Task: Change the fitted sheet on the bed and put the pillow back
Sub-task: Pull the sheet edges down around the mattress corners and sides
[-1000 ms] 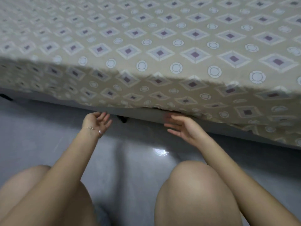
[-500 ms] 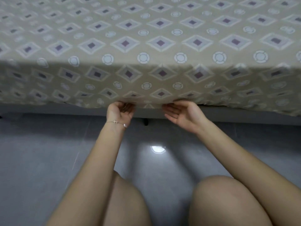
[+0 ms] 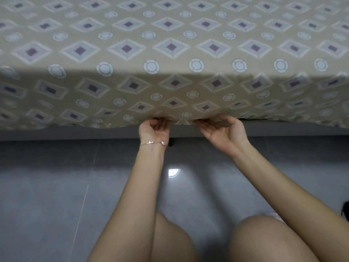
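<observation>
A beige fitted sheet [image 3: 170, 53] with diamond and ring patterns covers the mattress top and hangs down its near side. My left hand [image 3: 154, 128], palm up with a bracelet on the wrist, grips the sheet's lower hem with curled fingers. My right hand [image 3: 221, 129], also palm up, holds the hem just to the right, its fingertips hidden under the bunched fabric. The hem is gathered between the two hands. No pillow is in view.
A dark grey bed base [image 3: 283, 129] runs under the sheet's edge. A small dark bed leg [image 3: 171, 143] shows between my wrists. Grey tiled floor [image 3: 56, 195] lies in front of the bed, and my bare knees [image 3: 264, 241] are at the bottom.
Both hands rose from below the bed base to the sheet's hem and took hold of it. The view has turned level with the bed's side.
</observation>
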The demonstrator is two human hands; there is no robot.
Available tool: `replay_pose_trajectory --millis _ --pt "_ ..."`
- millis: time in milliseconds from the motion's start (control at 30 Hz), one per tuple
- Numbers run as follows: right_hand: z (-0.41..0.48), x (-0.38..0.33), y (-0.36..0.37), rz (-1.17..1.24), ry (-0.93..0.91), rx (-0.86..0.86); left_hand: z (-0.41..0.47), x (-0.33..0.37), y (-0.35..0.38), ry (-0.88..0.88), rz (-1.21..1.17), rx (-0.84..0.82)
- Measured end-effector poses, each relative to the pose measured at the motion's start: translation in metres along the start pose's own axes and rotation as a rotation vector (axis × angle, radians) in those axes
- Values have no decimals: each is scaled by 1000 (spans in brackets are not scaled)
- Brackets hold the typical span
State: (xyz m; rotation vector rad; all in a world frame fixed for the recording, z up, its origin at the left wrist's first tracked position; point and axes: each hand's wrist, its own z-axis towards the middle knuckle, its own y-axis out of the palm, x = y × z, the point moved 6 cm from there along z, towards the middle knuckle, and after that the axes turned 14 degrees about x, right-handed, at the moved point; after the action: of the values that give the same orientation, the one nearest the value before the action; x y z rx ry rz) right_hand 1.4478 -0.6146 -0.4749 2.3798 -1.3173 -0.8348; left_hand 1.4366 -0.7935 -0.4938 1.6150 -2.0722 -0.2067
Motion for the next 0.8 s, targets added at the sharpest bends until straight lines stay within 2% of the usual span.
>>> replay_pose_trajectory --millis 467,600,800 --pt "28 -8 5 -42 -76 -214 5 2 8 -37 -146 -65" --pt "27 -7 2 -233 -90 -241 1 6 5 19 15 -66" --pt "23 -13 0 -588 -230 -120 -11 18 5 105 401 -99"
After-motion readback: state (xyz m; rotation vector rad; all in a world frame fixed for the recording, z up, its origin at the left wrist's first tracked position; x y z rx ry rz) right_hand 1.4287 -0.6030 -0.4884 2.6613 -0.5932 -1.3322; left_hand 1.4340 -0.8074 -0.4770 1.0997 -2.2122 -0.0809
